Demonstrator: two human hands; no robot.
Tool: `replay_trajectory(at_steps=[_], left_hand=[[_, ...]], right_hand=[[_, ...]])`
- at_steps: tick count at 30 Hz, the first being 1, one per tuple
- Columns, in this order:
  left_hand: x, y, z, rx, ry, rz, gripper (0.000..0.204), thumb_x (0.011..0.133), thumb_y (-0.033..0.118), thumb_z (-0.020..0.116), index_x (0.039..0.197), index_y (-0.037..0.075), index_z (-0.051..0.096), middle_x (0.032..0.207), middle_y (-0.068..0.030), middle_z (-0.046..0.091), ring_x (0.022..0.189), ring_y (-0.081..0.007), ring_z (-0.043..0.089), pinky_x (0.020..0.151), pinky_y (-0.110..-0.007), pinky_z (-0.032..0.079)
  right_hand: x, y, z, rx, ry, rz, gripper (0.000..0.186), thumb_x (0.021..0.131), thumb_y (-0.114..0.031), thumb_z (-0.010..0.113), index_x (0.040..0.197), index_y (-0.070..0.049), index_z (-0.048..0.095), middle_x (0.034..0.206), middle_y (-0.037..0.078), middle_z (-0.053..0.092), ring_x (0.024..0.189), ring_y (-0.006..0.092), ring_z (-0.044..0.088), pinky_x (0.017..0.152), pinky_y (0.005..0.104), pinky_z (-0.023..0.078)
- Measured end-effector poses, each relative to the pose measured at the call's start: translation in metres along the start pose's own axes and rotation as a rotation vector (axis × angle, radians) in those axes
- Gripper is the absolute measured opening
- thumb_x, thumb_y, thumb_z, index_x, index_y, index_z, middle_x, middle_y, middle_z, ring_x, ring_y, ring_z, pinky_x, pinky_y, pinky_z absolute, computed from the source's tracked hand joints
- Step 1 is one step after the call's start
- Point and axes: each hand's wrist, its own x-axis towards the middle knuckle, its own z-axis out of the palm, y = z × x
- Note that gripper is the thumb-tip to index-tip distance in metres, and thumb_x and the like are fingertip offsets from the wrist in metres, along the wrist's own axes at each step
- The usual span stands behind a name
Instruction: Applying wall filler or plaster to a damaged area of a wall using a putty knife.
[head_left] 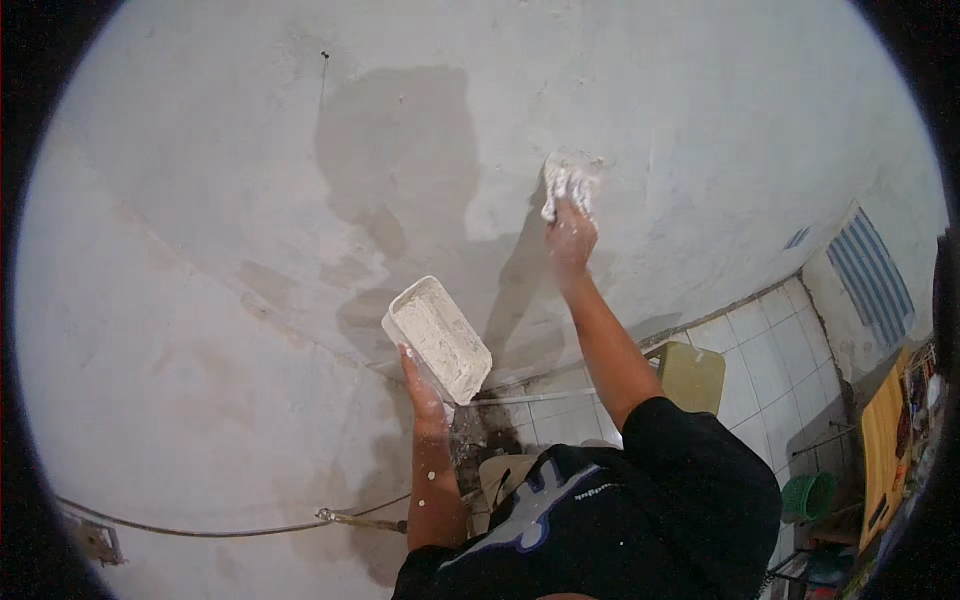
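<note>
left hand (425, 400) clenched under the tray (440, 338) of wet putty, heavyish and sloppy so support its base; right hand (570, 238) grips the stiff scraper (568, 185) against the wall (250, 200)

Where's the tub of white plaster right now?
In the head view, the white rectangular tub sits just left of centre, held up from below by the left hand near the wall, lower left of the right hand.

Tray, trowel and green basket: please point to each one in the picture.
Tray (440, 338), head view, on its putty-filled inside.
Trowel (568, 182), head view, on its blade against the wall.
Green basket (806, 496), head view, on its side wall.
</note>
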Motion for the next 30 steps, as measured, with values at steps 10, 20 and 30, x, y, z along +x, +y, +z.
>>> replay_trajectory(at_steps=[10,20,30], left_hand=[[0.007,-0.001,0.051,-0.027,-0.122,-0.027,0.063,0.088,0.049,0.032,0.131,0.003,0.024,0.129,-0.0121,0.035,0.117,-0.0258,0.037,0.098,-0.035,0.029],[0.007,-0.005,0.038,-0.066,-0.038,0.002,0.063,0.088,0.049,0.030,0.133,0.007,0.021,0.133,-0.0123,0.030,0.119,-0.0292,0.034,0.099,-0.040,0.029],[0.003,-0.004,0.053,-0.121,-0.114,0.024,0.063,0.087,0.050,0.030,0.133,0.008,0.021,0.134,-0.0116,0.029,0.121,-0.0283,0.032,0.099,-0.040,0.028]], right_hand=[[-0.004,0.055,-0.061,0.059,-0.286,-0.145,0.030,0.071,-0.004,0.050,0.101,-0.003,0.056,0.086,0.020,0.059,0.082,0.0345,0.057,0.071,0.0386,0.046],[0.072,-0.008,-0.067,0.012,-0.039,0.225,0.029,0.065,-0.003,0.053,0.093,-0.001,0.060,0.083,0.018,0.061,0.072,0.0327,0.059,0.066,0.0373,0.047],[-0.052,0.021,-0.028,0.049,-0.435,-0.225,0.028,0.067,-0.003,0.053,0.094,-0.005,0.059,0.083,0.017,0.061,0.078,0.0328,0.058,0.069,0.0382,0.046]])
